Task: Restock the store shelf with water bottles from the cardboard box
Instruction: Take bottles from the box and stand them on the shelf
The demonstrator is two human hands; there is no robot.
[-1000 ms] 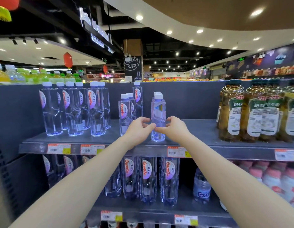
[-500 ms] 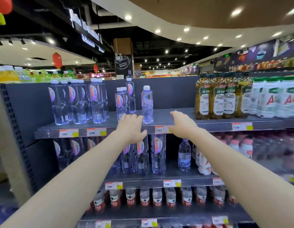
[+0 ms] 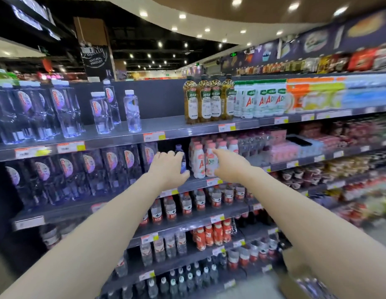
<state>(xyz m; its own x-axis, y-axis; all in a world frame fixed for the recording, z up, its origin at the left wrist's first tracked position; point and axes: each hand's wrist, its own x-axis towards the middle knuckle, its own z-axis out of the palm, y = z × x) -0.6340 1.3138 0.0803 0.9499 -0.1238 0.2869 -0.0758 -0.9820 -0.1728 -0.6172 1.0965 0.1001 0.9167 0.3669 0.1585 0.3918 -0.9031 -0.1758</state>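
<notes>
The store shelf (image 3: 166, 128) spans left to far right. The cardboard box (image 3: 293, 266) sits near right, blurred. Both arms extend forward at the second tier. The right hand (image 3: 229, 167) is released, fingers straight. The left hand (image 3: 167, 167) is loosely curled before a small bottle (image 3: 181, 157); whether it grasps the bottle cannot be determined. A lone water bottle (image 3: 132, 111) stands upright on the top tier, left.

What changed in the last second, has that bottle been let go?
Yes. Both hands let go of the small bottle on the top shelf and dropped to the second shelf. The left hand is now in front of a dark-capped bottle, grip unclear; the right hand is open and empty. The small bottle stays upright where it was set.
</notes>
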